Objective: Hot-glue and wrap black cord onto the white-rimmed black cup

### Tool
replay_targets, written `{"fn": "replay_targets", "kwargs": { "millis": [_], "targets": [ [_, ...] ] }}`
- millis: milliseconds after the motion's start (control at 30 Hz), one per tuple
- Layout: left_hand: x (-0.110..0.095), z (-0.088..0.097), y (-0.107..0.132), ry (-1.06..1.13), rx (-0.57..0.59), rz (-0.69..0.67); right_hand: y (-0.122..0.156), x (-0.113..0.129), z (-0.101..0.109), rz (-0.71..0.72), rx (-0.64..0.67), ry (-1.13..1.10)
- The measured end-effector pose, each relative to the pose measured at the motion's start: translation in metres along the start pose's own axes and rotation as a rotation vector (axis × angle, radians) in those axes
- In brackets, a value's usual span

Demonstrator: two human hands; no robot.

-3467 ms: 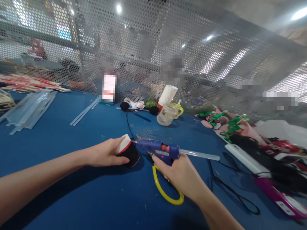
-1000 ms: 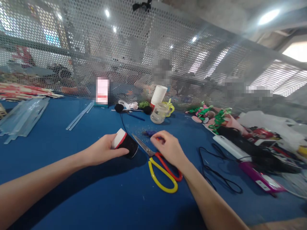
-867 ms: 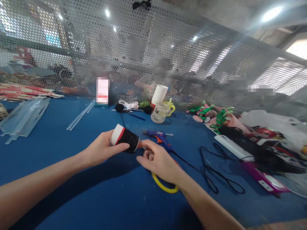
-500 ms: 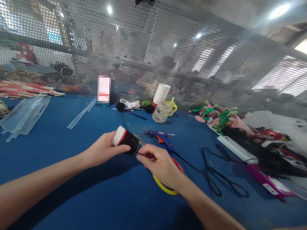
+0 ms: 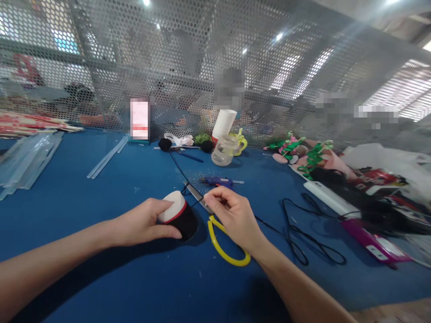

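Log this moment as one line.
left hand: holds cup; right hand: pinches yarn; scissors: on table, partly hidden by right hand; glue gun: on table beyond right hand

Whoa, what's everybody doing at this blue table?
One person's left hand grips a cup, white on one end, then red, then black. The right hand pinches a black strand beside it. Scissors lie partly hidden by that hand, and a blue glue gun rests on the table beyond.

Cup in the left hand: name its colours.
The cup is white and black, with red between, in the head view.
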State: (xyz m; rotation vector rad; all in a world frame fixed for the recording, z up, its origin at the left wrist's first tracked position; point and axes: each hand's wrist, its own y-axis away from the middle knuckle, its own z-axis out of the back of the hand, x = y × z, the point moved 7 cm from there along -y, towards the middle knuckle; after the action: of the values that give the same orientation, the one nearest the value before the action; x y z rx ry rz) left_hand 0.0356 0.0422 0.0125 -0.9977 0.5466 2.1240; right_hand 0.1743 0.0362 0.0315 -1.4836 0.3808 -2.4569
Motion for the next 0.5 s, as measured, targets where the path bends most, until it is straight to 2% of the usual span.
{"fn": "replay_targets", "kwargs": {
  "millis": [300, 500],
  "targets": [
    [-0.012, -0.003, 0.003, -0.006, 0.036, -0.088, -0.001, -0.002, -0.005, -0.007, 0.040, 0.001],
    [-0.017, -0.005, 0.005, 0.046, 0.058, -0.098, -0.001, -0.005, -0.012, -0.044, 0.082, -0.027]
  ]
}}
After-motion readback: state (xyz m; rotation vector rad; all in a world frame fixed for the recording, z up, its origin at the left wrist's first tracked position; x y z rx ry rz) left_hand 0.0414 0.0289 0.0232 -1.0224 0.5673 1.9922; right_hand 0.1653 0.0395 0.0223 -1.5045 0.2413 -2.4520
